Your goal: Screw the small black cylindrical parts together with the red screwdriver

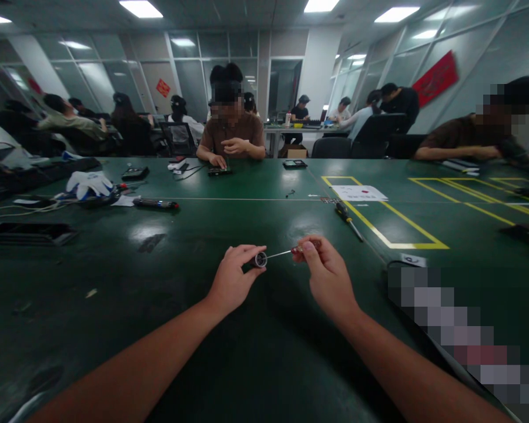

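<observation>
My left hand (233, 276) is closed around a small dark cylindrical part, whose round, light-rimmed end (260, 259) faces right. What lies inside that end is too small to make out. Between the thumb and fingers of my right hand (328, 273) is a thin screwdriver (280, 254) with a reddish handle. Its metal shaft points left, and the tip meets or nearly meets the round end; I cannot tell which. Both hands are held above the green table (264, 358). Beyond my right hand lies a larger black and yellow screwdriver (348, 218).
Yellow tape (417, 245) marks the table at right, with a paper sheet (359, 192) across it. White gloves (89, 185), a dark pen-like tool (156, 204) and a flat dark device (26, 232) lie left. Opposite sits a person (233, 132) handling a small device.
</observation>
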`<control>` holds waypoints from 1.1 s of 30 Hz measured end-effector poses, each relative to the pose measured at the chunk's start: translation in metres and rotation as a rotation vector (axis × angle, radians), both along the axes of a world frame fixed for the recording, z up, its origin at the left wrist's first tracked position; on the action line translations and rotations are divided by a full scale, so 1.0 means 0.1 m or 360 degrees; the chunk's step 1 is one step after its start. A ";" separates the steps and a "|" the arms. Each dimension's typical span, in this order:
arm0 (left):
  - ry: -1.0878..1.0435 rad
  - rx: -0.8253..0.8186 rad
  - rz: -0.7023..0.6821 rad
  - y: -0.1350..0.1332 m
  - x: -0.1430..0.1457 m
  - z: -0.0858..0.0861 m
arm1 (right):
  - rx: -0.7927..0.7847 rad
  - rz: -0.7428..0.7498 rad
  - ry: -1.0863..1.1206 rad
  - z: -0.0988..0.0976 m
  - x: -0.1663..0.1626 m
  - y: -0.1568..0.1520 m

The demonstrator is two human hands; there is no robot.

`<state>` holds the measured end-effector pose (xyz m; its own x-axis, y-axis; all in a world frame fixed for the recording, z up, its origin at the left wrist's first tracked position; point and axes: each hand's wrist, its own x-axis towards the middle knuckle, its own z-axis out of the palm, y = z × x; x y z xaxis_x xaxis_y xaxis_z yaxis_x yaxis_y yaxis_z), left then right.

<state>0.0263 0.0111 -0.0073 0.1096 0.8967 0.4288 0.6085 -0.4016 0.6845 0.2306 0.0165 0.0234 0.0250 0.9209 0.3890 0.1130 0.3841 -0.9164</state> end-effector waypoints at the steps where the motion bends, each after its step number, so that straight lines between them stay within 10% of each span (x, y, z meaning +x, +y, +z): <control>1: -0.0002 -0.0004 0.0002 0.00 0.00 0.00 | 0.0008 0.0009 -0.0029 0.01 0.00 -0.01; 18: -0.0056 -0.0027 0.0015 0.04 -0.02 -0.04 | -0.0043 0.0121 -0.0266 0.03 -0.01 -0.11; 33: 0.0031 -0.0044 -0.0094 0.01 -0.02 0.01 | -0.0540 0.0124 0.0507 -0.16 0.00 0.18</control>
<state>0.0239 0.0124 -0.0059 0.1709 0.8998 0.4014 0.5977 -0.4185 0.6838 0.2305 0.0342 0.0069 0.0200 0.9986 0.0500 -0.2113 0.0531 -0.9760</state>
